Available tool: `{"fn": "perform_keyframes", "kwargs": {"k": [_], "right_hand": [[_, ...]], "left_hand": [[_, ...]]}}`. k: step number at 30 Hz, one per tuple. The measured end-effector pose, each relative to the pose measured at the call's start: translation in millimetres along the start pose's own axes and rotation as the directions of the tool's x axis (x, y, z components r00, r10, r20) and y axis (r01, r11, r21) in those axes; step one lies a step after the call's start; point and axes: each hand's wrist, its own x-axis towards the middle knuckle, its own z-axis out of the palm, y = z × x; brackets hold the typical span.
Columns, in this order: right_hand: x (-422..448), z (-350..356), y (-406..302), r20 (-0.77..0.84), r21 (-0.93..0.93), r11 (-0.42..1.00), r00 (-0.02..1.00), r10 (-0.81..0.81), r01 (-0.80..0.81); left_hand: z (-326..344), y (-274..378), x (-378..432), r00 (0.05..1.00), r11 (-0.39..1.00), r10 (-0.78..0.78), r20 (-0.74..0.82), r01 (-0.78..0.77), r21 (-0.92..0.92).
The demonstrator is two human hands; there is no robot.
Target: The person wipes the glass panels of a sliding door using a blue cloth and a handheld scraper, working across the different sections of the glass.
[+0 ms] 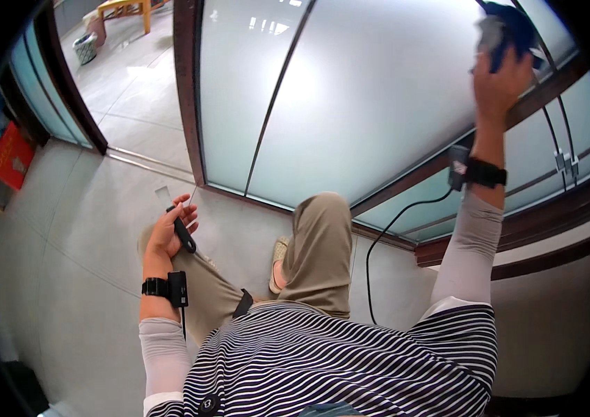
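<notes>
My left hand (172,229) holds a scraper (182,232) by its black handle, the pale flat blade pointing up and away from me, above the grey floor beside my left knee. At the upper right my right hand (503,83) is spread on a dark blue cloth (515,36) with a grey part, which lies against the frosted glass panel (378,83) near its dark frame. The fingertips are partly hidden in the cloth. Each wrist bears a black strap with a small device.
A dark-framed doorway with a floor track (149,166) stands at the left, a wastebasket (85,48) and yellow stool (124,6) beyond it. A red box (12,156) sits far left. A black cable (370,255) hangs from my right wrist. Cords (550,125) run by the right-hand glass.
</notes>
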Motion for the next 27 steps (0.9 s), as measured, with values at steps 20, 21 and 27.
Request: {"fn": "perform_keyframes", "kwargs": {"k": [20,21,27], "right_hand": [[-178,-66,-46,0.676,0.137,0.972,0.699,-0.231,0.189],[-133,-66,-33,0.652,-0.010,0.988,0.750,-0.110,0.153],[-44,-45,26,0.160,0.053,0.992,0.981,0.107,-0.117]], "left_hand": [[-8,-4,-3,0.998,0.997,0.035,-0.055,-0.032,0.067],[-8,-2,-7,0.995,0.997,0.044,-0.085,-0.038,0.069],[-3,-3,-1,0.998,0.997,0.031,-0.054,-0.027,0.073]]}}
